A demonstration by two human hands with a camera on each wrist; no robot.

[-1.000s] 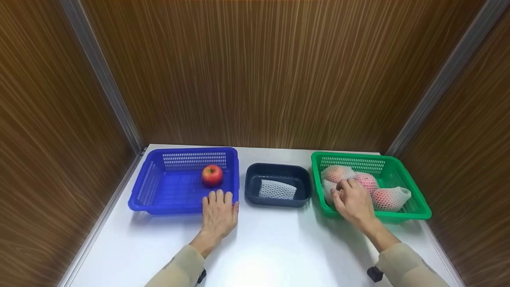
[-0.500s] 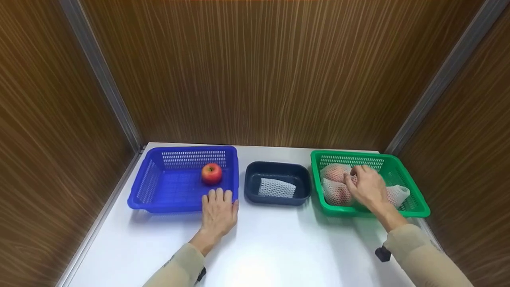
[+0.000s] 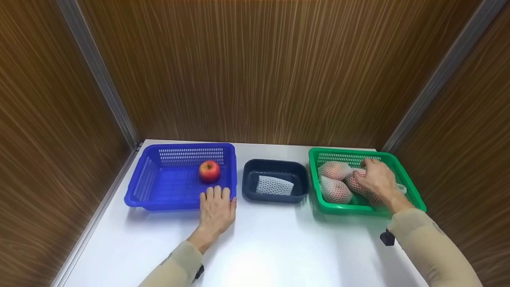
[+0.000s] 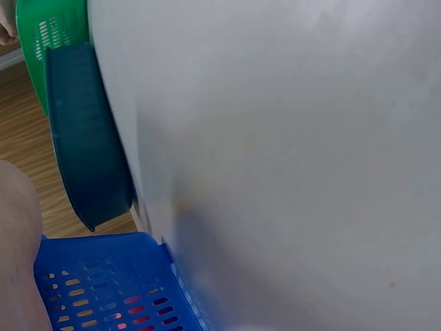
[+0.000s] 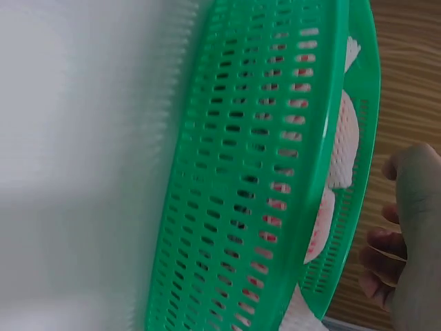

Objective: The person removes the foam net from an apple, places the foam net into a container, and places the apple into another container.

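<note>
Hands well apart. L hand (image 3: 217,207) rests w/ its fingers over the near rim of the blue basket (image 3: 175,183), loosely by the look of it. Bare apple (image 3: 209,171) sits inside, just past those fingertips. R hand (image 3: 378,177) is over the green basket (image 3: 350,209), fingers bent, thumb set off from them, nothing visible btwn in the R wrist view; can't tell if it touches the netted fruit (image 3: 355,185) right by its thumb. Two netted pcs (image 3: 336,191) lie to that hand's L, a 4th piece (image 3: 374,200) partly hidden under its wrist. Btwn the hands: dark box (image 3: 275,198) w/ a loose net sleeve (image 3: 275,186). Main risk, prob.: R fingers catch only netting, b/c it's likely slack & stretchy, so fruit could slip & bruise. Packed close, so a nudge might roll neighbours. If L hand leans hard, basket may tip or skid, & the bare apple could roll.
</note>
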